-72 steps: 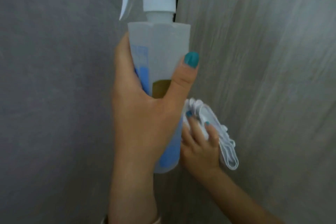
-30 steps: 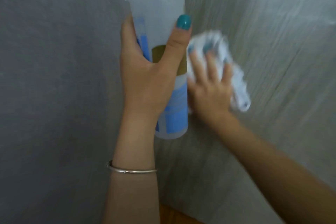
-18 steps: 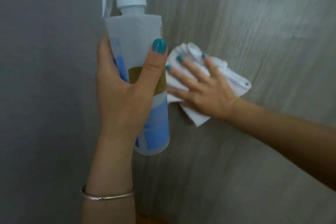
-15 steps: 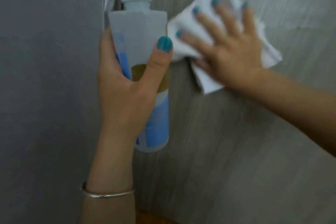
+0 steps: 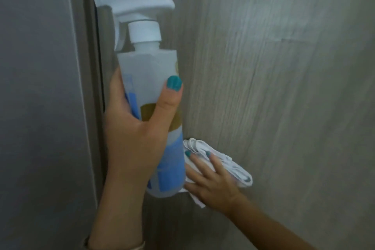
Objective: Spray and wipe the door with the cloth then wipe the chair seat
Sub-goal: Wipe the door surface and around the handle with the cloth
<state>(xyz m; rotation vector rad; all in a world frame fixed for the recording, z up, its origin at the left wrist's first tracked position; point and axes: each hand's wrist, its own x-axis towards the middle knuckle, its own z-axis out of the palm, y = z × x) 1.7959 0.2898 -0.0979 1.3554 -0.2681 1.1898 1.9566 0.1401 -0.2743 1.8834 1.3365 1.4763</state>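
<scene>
The grey wood-grain door (image 5: 274, 87) fills the right and centre of the head view. My left hand (image 5: 134, 138) grips a translucent spray bottle (image 5: 150, 79) with a white trigger head and a blue and gold label, held upright close to the door's left edge. My right hand (image 5: 211, 182) lies flat with fingers spread, pressing a crumpled white cloth (image 5: 229, 164) against the door, low and just right of the bottle's base. The chair is not in view.
A plain grey wall or frame panel (image 5: 40, 107) runs down the left, with a dark vertical gap (image 5: 97, 67) between it and the door.
My right hand has swept the cloth from high beside the bottle's top down to below the bottle's base. The bottle stays held upright in my left hand.
</scene>
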